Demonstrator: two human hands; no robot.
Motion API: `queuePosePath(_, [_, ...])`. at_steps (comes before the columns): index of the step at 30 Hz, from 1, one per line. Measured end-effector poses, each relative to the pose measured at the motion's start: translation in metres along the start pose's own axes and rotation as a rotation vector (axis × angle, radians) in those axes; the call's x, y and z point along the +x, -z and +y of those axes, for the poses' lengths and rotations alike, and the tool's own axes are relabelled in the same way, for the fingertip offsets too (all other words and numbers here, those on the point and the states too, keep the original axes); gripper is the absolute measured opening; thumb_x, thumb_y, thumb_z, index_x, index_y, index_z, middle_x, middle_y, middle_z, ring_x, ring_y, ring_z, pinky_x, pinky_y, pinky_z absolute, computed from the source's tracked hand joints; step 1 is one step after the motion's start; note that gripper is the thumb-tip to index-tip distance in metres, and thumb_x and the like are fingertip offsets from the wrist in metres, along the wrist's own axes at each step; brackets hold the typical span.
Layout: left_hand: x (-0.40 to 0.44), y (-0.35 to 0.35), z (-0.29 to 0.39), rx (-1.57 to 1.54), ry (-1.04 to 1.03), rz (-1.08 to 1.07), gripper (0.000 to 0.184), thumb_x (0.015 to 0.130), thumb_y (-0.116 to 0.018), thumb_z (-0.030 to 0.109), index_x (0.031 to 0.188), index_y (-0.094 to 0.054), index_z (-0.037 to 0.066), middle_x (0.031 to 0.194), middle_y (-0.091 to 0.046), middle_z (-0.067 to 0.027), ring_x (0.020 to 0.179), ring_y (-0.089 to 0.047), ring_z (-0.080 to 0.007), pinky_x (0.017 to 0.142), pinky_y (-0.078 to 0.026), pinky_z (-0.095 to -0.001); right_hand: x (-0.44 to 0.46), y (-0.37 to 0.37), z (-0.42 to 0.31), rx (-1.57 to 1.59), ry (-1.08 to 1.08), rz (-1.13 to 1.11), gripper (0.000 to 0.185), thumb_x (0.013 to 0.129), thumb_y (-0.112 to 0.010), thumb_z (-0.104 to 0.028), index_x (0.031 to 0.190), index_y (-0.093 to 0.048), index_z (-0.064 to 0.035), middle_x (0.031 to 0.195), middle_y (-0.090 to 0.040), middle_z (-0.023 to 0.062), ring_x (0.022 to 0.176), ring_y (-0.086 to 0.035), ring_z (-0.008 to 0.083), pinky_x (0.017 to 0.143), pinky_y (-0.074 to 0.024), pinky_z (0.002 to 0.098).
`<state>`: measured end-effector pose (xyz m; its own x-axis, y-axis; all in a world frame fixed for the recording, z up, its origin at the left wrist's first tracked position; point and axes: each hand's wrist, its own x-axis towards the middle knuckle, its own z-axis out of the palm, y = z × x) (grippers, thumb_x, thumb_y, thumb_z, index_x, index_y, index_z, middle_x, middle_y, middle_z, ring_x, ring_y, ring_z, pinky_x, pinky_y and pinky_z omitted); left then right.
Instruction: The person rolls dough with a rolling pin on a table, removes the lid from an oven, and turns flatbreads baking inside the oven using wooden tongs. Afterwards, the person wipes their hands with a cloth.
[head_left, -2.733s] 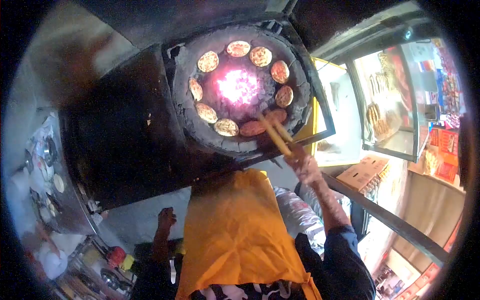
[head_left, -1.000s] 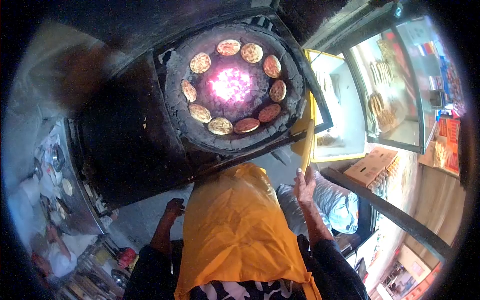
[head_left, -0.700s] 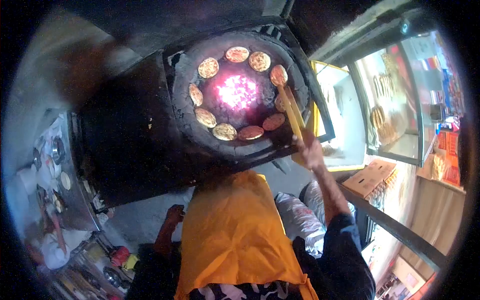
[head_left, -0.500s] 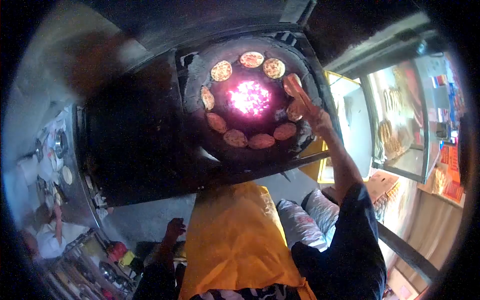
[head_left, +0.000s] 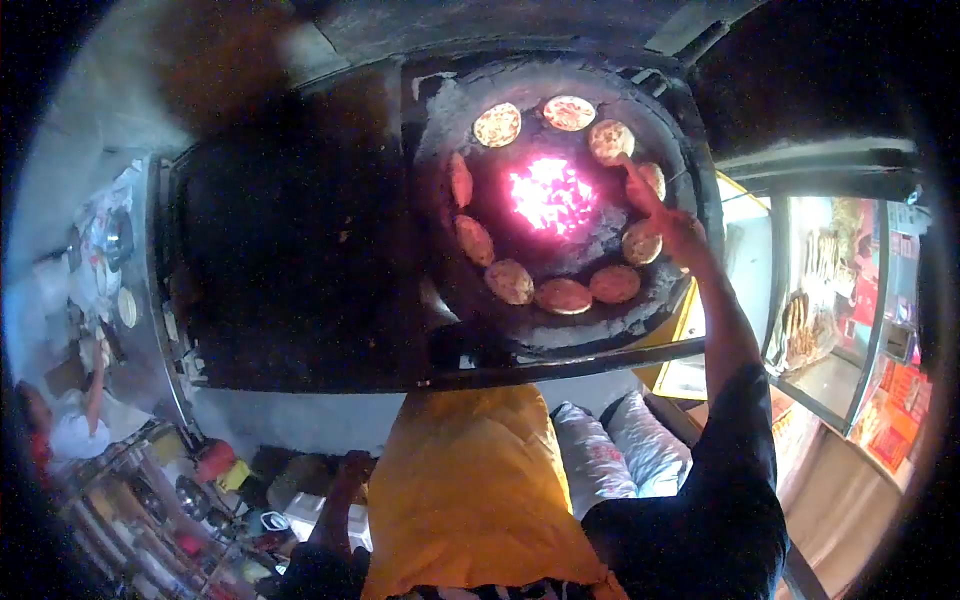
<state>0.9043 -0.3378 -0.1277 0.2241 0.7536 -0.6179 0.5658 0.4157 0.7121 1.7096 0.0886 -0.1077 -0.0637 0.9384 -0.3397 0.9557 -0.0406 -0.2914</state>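
Note:
My right hand (head_left: 685, 240) reaches over the right side of a round oven (head_left: 455, 300), closed on a long reddish flat tool (head_left: 643, 192) that looks like tongs. The tool's tip touches or hovers just over a browned flatbread (head_left: 611, 142) at the upper right; I cannot tell which. Several more flatbreads (head_left: 563, 296) ring the oven's inner wall. Glowing coals (head_left: 553, 198) burn pink-white in the middle. Low by the left edge of my orange apron (head_left: 470, 490) hangs my left hand (head_left: 352, 472), dark, its fingers unclear.
A black worktop (head_left: 290, 270) extends left of the oven. White sacks (head_left: 592, 450) lean below it on the right. Beyond stands a glass case (head_left: 820, 290) with bread inside. At far left, another person (head_left: 80, 425) works by a counter with utensils.
My view has shifted, so the oven sits farther right. The tool in my right hand has gone from the right-side flatbreads up to the upper-right one. My left arm still hangs low.

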Motion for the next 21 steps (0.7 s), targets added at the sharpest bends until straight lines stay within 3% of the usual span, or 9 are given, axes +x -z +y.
queuePosePath(1, [0.009, 0.0, -0.008, -0.074, 0.115, -0.023, 0.031, 0.094, -0.053, 0.038, 0.1, -0.061, 0.009, 0.086, -0.06, -0.0022, 0.076, -0.061, -0.0142, 0.066, -0.052, -0.0309, -0.003, 0.002, 0.013, -0.087, 0.123, 0.051, 0.034, 0.088, -0.056, -0.04, 0.092, -0.069, -0.0089, 0.076, -0.067, 0.0149, 0.072, -0.066, 0.0272, 0.058, -0.0492, 0.0396])
queuePosePath(2, [0.018, -0.001, -0.017, -0.145, 0.232, -0.039, 0.029, 0.094, -0.054, 0.036, 0.1, -0.061, 0.008, 0.085, -0.06, -0.0023, 0.075, -0.061, -0.0137, 0.066, -0.053, -0.0309, -0.005, -0.001, 0.025, -0.025, 0.006, 0.042, 0.038, 0.083, -0.06, -0.044, 0.094, -0.068, -0.0081, 0.083, -0.068, 0.0153, 0.077, -0.067, 0.0297, 0.063, -0.0505, 0.0417])
queuePosePath(5, [0.032, 0.001, -0.005, -0.123, 0.188, 0.035, 0.025, 0.093, -0.058, 0.031, 0.1, -0.06, 0.007, 0.086, -0.06, -0.005, 0.073, -0.061, -0.0144, 0.06, -0.053, -0.0313, -0.013, 0.046, -0.002, 0.044, -0.24, -0.002, 0.045, 0.079, -0.064, -0.049, 0.099, -0.067, -0.0083, 0.093, -0.068, 0.0168, 0.086, -0.067, 0.0331, 0.072, -0.052, 0.0447])
queuePosePath(7, [0.05, 0.006, 0.083, -0.57, 0.446, 0.136, 0.02, 0.093, -0.058, 0.024, 0.099, -0.058, 0.006, 0.086, -0.06, -0.0063, 0.073, -0.061, -0.016, 0.056, -0.053, -0.0307, -0.014, 0.076, -0.017, 0.053, -0.369, -0.035, 0.045, 0.08, -0.064, -0.049, 0.102, -0.066, -0.0093, 0.097, -0.068, 0.0178, 0.091, -0.066, 0.034, 0.077, -0.0522, 0.0456])
queuePosePath(10, [0.061, -0.001, 0.062, -0.562, 0.614, 0.161, 0.02, 0.094, -0.056, 0.023, 0.1, -0.057, 0.004, 0.086, -0.06, -0.0077, 0.074, -0.062, -0.0175, 0.056, -0.053, -0.0298, -0.006, 0.1, -0.019, -0.147, -0.245, 0.068, 0.043, 0.082, -0.062, -0.047, 0.109, -0.065, -0.0143, 0.103, -0.067, 0.0167, 0.096, -0.065, 0.035, 0.081, -0.0517, 0.0456])
queuePosePath(15, [0.049, -0.001, 0.053, -0.515, 0.635, 0.128, 0.018, 0.091, -0.059, 0.02, 0.104, -0.057, 0.008, 0.088, -0.06, -0.0062, 0.072, -0.062, -0.0178, 0.057, -0.052, -0.0311, 0.016, 0.104, -0.022, -0.168, -0.271, 0.047, 0.038, 0.086, -0.057, -0.044, 0.107, -0.067, -0.0132, 0.084, -0.069, 0.016, 0.081, -0.067, 0.0339, 0.071, -0.0512, 0.0464])
queuePosePath(19, [0.045, -0.006, 0.034, -0.516, 0.547, 0.106, 0.019, 0.091, -0.059, 0.021, 0.106, -0.057, 0.01, 0.091, -0.06, -0.005, 0.074, -0.062, -0.0184, 0.06, -0.052, -0.0323, -0.021, 0.097, -0.06, 0.219, -0.309, -0.302, 0.037, 0.094, -0.052, -0.037, 0.099, -0.062, -0.0021, 0.063, -0.059, 0.0147, 0.063, -0.064, 0.025, 0.05, -0.0495, 0.0384])
queuePosePath(20, [0.045, -0.008, 0.03, -0.511, 0.522, 0.099, 0.019, 0.091, -0.06, 0.021, 0.106, -0.057, 0.01, 0.092, -0.06, -0.0047, 0.075, -0.062, -0.0185, 0.06, -0.052, -0.0326, -0.03, 0.086, -0.06, 0.269, -0.334, -0.36, 0.024, 0.086, -0.061, -0.023, 0.098, -0.061, -0.0019, 0.068, -0.063, 0.0153, 0.065, -0.066, 0.0287, 0.052, -0.0511, 0.0385])
queuePosePath(21, [0.045, -0.01, 0.027, -0.505, 0.498, 0.096, 0.019, 0.092, -0.06, 0.021, 0.107, -0.056, 0.01, 0.093, -0.06, -0.0045, 0.075, -0.062, -0.0187, 0.061, -0.052, -0.0329, -0.036, 0.07, -0.054, 0.04, -0.084, -0.368, 0.023, 0.081, -0.065, -0.018, 0.098, -0.062, -0.0022, 0.069, -0.064, 0.0151, 0.066, -0.066, 0.0295, 0.054, -0.0521, 0.0378])
